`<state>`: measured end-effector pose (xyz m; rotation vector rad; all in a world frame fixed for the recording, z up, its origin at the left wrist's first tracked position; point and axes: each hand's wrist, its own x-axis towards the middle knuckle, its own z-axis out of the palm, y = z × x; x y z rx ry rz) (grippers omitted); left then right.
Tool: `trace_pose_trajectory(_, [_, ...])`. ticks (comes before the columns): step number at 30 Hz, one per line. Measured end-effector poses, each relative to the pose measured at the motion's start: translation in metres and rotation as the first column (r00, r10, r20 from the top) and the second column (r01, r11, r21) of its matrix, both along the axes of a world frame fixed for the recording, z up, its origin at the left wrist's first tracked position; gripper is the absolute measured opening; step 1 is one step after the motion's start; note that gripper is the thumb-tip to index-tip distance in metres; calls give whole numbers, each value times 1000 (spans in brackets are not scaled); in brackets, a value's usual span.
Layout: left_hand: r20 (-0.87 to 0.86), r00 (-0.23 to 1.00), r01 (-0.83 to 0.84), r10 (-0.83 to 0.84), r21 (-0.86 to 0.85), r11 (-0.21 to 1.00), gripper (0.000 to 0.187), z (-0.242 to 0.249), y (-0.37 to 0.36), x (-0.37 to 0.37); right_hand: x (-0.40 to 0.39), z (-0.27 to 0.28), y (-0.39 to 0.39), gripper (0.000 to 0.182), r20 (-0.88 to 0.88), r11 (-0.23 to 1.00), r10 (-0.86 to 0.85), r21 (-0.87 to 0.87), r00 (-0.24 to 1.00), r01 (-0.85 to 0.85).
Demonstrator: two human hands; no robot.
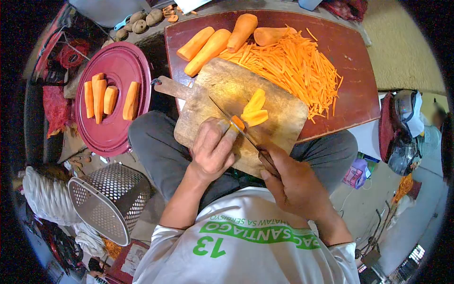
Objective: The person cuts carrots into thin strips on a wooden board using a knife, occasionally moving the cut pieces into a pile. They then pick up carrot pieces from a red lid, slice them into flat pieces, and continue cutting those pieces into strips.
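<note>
A worn wooden cutting board [196,116] lies across my lap, partly over a red board. My right hand [295,182] is closed around the handle of a knife [248,137], whose blade slants up and left across the cutting board. Against the blade, my left hand [213,147] has its fingers curled on a carrot piece [238,122], most of which those fingers hide. Just beyond the knife lie a few flat carrot slices [255,117]. A heap of carrot strips [298,66] covers part of the red board behind, with whole peeled carrots [242,32] beside it.
To the left, a round red lid [111,144] bears several peeled carrots [99,97]. Below it a grey perforated basket [99,208] lies tipped over. Brown root vegetables [153,17] sit at the top left. The red board [352,94] extends to the right.
</note>
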<state>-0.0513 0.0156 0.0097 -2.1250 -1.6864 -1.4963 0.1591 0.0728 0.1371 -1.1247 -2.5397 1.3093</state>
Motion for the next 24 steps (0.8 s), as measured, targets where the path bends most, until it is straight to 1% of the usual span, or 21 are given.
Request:
trace_pose_trajectory(2, [7,1000,-1,1,9,1000,47,0,0,0,-2,-4,0,56,57,1000,16,-19,998,-15])
trace_pose_trajectory(5, [6,1000,14,-14,20,1000,46,0,2,-1,6,-51,2,56,80,1000,-5,7,997,5])
trace_pose_trajectory(8, [17,1000,-1,0,12,1000,46,0,0,2,7,-52,10,55,159,997,-6,-80,987,19])
trace_pose_trajectory(11, [19,1000,-11,10,25,1000,48,-4,2,3,3,-44,16,52,90,991,-45,-120,995,56])
trace_pose_trajectory(14, [4,1000,-16,16,10,1000,51,-4,-3,0,14,-41,13,48,-74,998,-34,57,997,39])
trace_pose_trajectory(17, [-15,1000,-21,21,21,1000,53,-8,-5,-3,11,-15,10,45,-121,996,-72,50,990,78])
trace_pose_trajectory(19, [-20,999,-24,25,33,999,54,-10,-2,-3,8,-2,10,46,-118,998,-56,14,991,58])
trace_pose_trajectory(23, [-18,999,-27,28,31,999,53,-7,-3,-2,5,0,7,46,-146,998,-55,-16,988,53])
trace_pose_trajectory(24, [-16,1000,-27,27,34,999,52,-6,-2,-2,5,0,8,46,-125,998,-53,-25,991,50])
